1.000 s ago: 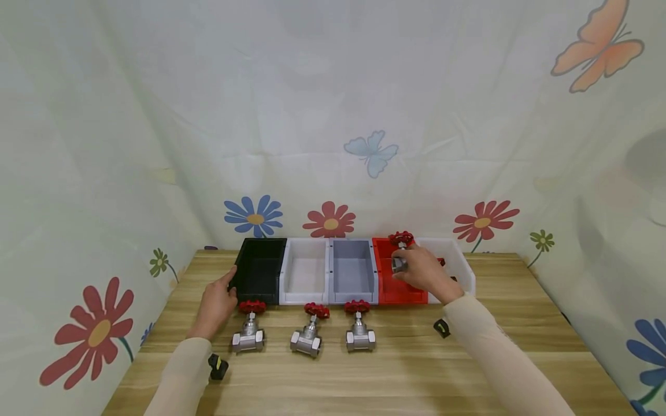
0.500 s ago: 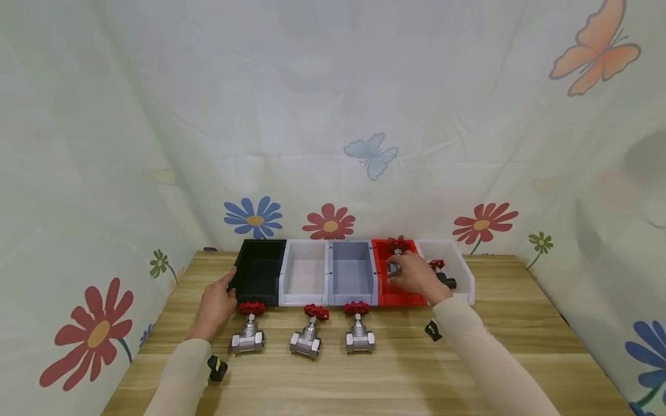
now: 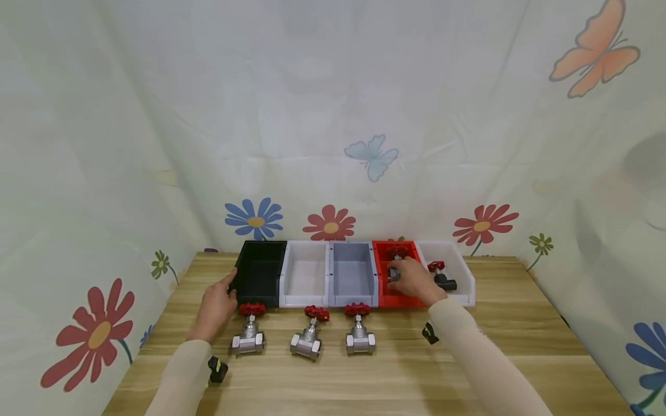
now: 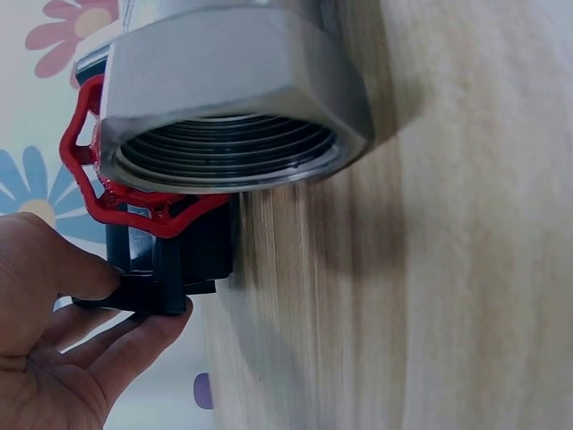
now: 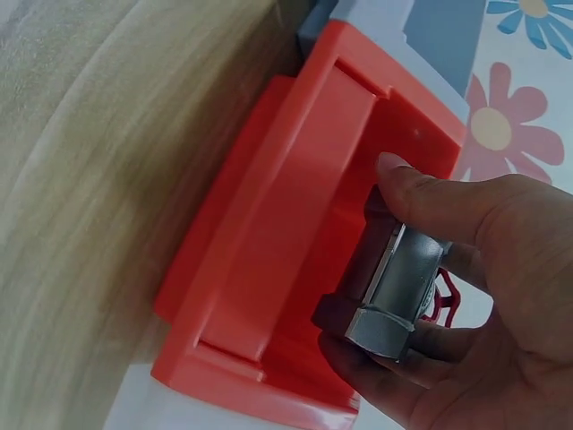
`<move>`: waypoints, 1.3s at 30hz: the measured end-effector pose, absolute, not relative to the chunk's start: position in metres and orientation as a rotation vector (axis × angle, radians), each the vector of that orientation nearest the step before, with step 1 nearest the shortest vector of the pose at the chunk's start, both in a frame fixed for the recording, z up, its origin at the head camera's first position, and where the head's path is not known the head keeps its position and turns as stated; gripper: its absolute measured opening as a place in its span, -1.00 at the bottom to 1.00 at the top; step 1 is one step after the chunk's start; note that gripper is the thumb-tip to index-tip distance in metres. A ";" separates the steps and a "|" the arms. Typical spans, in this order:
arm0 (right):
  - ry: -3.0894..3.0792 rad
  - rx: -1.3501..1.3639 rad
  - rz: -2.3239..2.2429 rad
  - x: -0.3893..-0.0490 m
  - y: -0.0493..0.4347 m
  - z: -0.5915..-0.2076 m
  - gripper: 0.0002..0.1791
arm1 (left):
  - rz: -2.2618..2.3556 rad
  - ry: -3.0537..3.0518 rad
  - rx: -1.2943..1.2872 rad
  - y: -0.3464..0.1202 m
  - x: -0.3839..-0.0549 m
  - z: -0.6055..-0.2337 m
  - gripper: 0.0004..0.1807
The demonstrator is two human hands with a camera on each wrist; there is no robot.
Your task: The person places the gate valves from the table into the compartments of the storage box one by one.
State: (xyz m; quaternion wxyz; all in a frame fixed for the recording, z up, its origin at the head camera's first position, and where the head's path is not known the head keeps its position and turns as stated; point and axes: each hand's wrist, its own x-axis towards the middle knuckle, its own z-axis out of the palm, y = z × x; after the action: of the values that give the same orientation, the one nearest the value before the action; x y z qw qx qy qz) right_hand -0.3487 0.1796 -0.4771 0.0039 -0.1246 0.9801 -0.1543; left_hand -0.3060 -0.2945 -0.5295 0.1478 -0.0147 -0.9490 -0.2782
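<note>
My right hand (image 3: 416, 279) grips a metal gate valve (image 5: 394, 278) by its body inside the red bin (image 5: 242, 242). The valve's red handwheel (image 3: 398, 252) points to the back of that bin. On the far left, my left hand (image 3: 215, 303) holds the side wall of the black bin (image 3: 255, 300), with thumb and fingers on its edge in the left wrist view. Three more gate valves stand in front of the bins: a left one (image 3: 248, 335), a middle one (image 3: 308, 338) and a right one (image 3: 359, 335). The left valve (image 4: 242, 81) looms large in the left wrist view.
Between the black and red bins sit a white bin (image 3: 305, 299) and a grey bin (image 3: 354, 299). A second white bin (image 3: 465, 289) at the right end contains a valve with a red handle (image 3: 437, 266) and a black body. A patterned curtain (image 3: 312, 115) hangs behind the wooden table (image 3: 322, 387).
My right hand has lowered the gate valve deeper into the red bin and shifted slightly left. More of the right-hand white bin's contents shows. My left hand has stayed at the black bin.
</note>
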 end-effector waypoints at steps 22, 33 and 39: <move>3.038 -0.334 -0.459 -0.359 0.174 -0.496 -0.42 | -0.800 -2.737 -0.052 -0.295 -0.306 -0.529 -0.37; 3.037 -0.389 -0.471 -0.362 0.174 -0.503 -0.46 | -0.800 -2.738 -0.051 -0.295 -0.305 -0.528 -0.37; 3.029 -0.353 -0.470 -0.361 0.171 -0.502 -0.50 | -0.792 -2.714 -0.061 -0.295 -0.305 -0.529 -0.38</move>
State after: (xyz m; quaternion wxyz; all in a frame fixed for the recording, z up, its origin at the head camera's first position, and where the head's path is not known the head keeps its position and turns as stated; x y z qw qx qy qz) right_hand -0.3607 0.1711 -0.5016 0.0281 -0.1144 0.9813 -0.1522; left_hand -0.3053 -0.2952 -0.5289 0.1563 -0.0214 -0.9479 -0.2767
